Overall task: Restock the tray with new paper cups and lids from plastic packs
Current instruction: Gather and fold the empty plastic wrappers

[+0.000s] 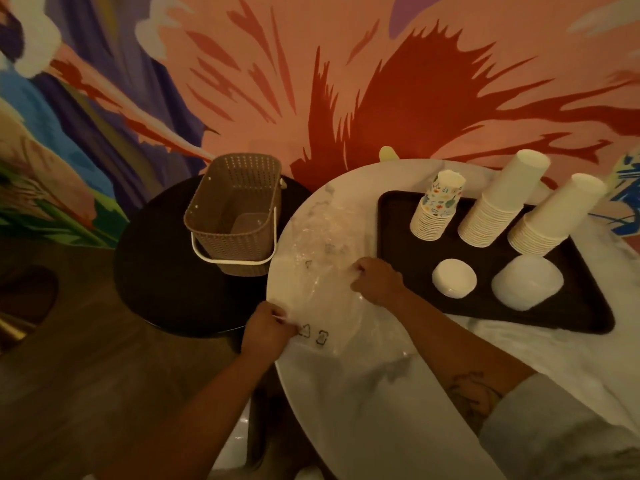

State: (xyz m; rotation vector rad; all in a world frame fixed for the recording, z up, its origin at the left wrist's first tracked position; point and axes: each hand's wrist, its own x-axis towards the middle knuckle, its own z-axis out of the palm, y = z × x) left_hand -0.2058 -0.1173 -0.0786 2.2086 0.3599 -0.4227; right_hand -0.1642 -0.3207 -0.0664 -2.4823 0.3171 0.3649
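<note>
Wrapping [325, 244] of clear, crinkled plastic, printed with small recycling marks, is spread along the left edge of the round marble worktop [363, 393], its long axis running from the near rim toward the wall. Its near end is pinched by the curled left hand [268, 329]; its right side is pinched by the curled right hand [375, 280], just beside the dark tray [391, 216]. On the tray are set a patterned cup stack [436, 213], two tall white cup stacks [498, 202] and two low piles of white lids [453, 277]. The wrapping is judged emptied; the perforated basket [235, 216] lies nearer the left hand.
</note>
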